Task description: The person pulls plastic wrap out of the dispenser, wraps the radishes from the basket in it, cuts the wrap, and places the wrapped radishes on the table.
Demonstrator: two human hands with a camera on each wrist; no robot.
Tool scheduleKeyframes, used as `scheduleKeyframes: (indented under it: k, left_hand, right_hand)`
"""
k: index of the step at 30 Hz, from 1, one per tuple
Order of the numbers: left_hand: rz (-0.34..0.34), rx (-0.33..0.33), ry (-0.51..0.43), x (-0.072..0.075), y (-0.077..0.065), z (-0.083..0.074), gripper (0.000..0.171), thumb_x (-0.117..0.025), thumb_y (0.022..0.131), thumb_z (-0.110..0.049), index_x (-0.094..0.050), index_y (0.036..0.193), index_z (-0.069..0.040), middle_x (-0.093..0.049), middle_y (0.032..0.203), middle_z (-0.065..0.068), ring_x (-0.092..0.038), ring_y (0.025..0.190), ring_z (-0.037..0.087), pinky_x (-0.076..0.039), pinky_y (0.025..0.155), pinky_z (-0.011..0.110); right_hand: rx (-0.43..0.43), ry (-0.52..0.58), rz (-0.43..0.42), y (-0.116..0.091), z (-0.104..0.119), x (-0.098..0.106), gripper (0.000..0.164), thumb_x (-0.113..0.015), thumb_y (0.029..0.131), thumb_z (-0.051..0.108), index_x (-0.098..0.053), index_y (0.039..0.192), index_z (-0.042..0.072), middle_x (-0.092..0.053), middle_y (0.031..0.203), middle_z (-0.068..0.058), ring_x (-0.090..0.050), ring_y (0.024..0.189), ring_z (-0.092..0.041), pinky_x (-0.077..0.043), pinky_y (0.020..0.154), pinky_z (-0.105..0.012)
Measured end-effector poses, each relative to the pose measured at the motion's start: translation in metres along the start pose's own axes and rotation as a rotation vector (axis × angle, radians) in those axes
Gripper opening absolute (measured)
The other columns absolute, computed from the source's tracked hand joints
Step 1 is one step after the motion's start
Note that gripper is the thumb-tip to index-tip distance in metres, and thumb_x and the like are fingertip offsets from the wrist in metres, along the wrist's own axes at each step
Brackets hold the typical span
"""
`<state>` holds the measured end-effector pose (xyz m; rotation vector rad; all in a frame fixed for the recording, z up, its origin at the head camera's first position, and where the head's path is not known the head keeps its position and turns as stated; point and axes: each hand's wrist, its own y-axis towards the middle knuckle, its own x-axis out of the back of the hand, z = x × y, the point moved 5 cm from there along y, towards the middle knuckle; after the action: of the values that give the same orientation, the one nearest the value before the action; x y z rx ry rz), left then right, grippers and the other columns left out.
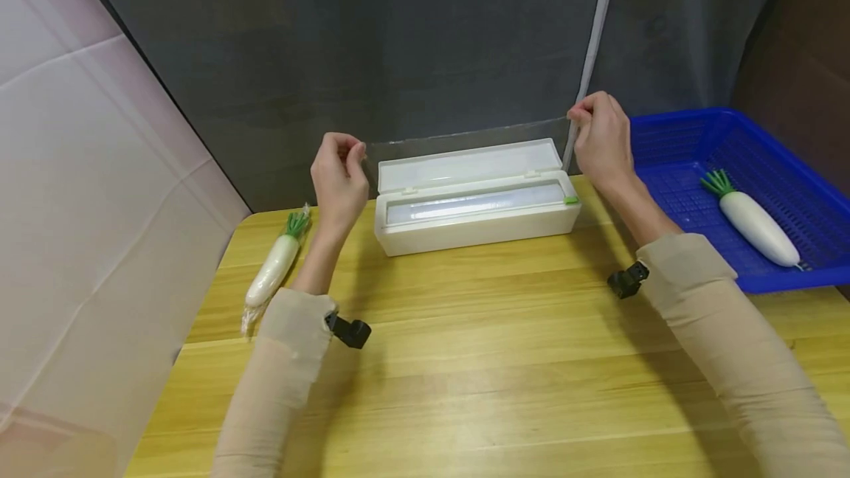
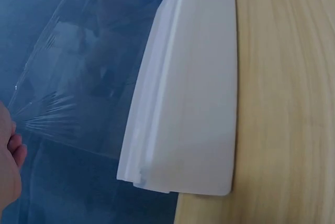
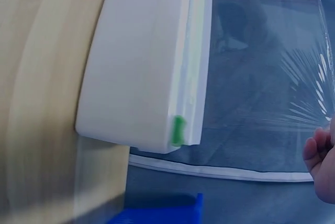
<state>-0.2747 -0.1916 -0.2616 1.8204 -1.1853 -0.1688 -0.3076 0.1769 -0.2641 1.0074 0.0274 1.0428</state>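
Observation:
A sheet of clear cling film (image 2: 84,67) is stretched between the two hands, above and behind a white cling film dispenser box (image 1: 478,231). My left hand (image 1: 340,174) pinches one corner of it; creases fan out from the fingers in the left wrist view. The other corner is pinched by my right hand (image 1: 601,140), held a little higher, with similar creases in the right wrist view. The box's lid (image 1: 468,168) stands raised at the back. A roll (image 1: 474,203) shows inside, and a green slider (image 1: 571,200) sits at the box's right end.
Left of the left forearm lies a white radish (image 1: 274,270) wrapped in film. A blue plastic basket (image 1: 790,161) at the right holds an unwrapped white radish (image 1: 760,227). Behind the wooden table (image 1: 465,352) hangs a dark curtain (image 1: 332,35).

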Motion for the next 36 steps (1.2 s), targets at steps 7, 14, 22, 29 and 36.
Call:
scheduleKeyframes:
  k: [7, 14, 22, 29, 36]
  left_hand:
    - [-0.021, -0.053, 0.0, 0.005, 0.007, -0.008, 0.014, -0.056, 0.102, -0.004, -0.058, 0.102, 0.01, -0.063, 0.094, 0.024, -0.062, 0.084, 0.032, -0.044, 0.071, 0.026]
    - [-0.036, -0.053, -0.023, 0.012, 0.012, -0.018, 0.014, -0.057, 0.102, -0.004, -0.057, 0.103, 0.01, -0.063, 0.095, 0.023, -0.06, 0.084, 0.029, -0.044, 0.072, 0.023]
    - [-0.072, -0.043, -0.048, 0.021, 0.019, -0.027, 0.01, -0.059, 0.101, -0.002, -0.058, 0.102, 0.008, -0.062, 0.096, 0.021, -0.058, 0.085, 0.024, -0.045, 0.075, 0.023]
    - [-0.098, -0.077, -0.071, 0.026, 0.027, -0.032, 0.012, -0.059, 0.1, -0.002, -0.057, 0.1, 0.009, -0.062, 0.094, 0.021, -0.058, 0.084, 0.02, -0.044, 0.076, 0.021]
    - [-0.102, -0.117, -0.061, 0.032, 0.032, -0.04, 0.012, -0.059, 0.101, -0.005, -0.057, 0.099, 0.007, -0.061, 0.095, 0.022, -0.058, 0.085, 0.017, -0.045, 0.077, 0.021]
  right_hand:
    - [0.018, 0.009, -0.025, 0.007, 0.009, 0.009, 0.017, -0.052, 0.103, 0.003, -0.058, 0.099, -0.013, -0.06, 0.098, -0.028, -0.057, 0.099, -0.043, -0.044, 0.09, -0.051]
    - [0.016, 0.003, -0.028, 0.013, 0.018, 0.016, 0.02, -0.05, 0.105, 0.006, -0.057, 0.101, -0.012, -0.059, 0.098, -0.027, -0.057, 0.097, -0.041, -0.044, 0.088, -0.048]
    - [0.06, 0.009, -0.051, 0.02, 0.031, 0.025, 0.023, -0.049, 0.106, 0.008, -0.057, 0.101, -0.013, -0.057, 0.096, -0.027, -0.057, 0.095, -0.039, -0.044, 0.085, -0.041]
    - [0.036, -0.01, -0.061, 0.026, 0.04, 0.033, 0.027, -0.046, 0.107, 0.013, -0.058, 0.106, -0.011, -0.057, 0.099, -0.023, -0.056, 0.086, -0.026, -0.041, 0.079, -0.023]
    - [0.022, -0.018, -0.065, 0.031, 0.046, 0.039, 0.028, -0.047, 0.107, 0.017, -0.058, 0.107, -0.009, -0.056, 0.094, -0.011, -0.046, 0.078, -0.001, -0.041, 0.08, -0.022]
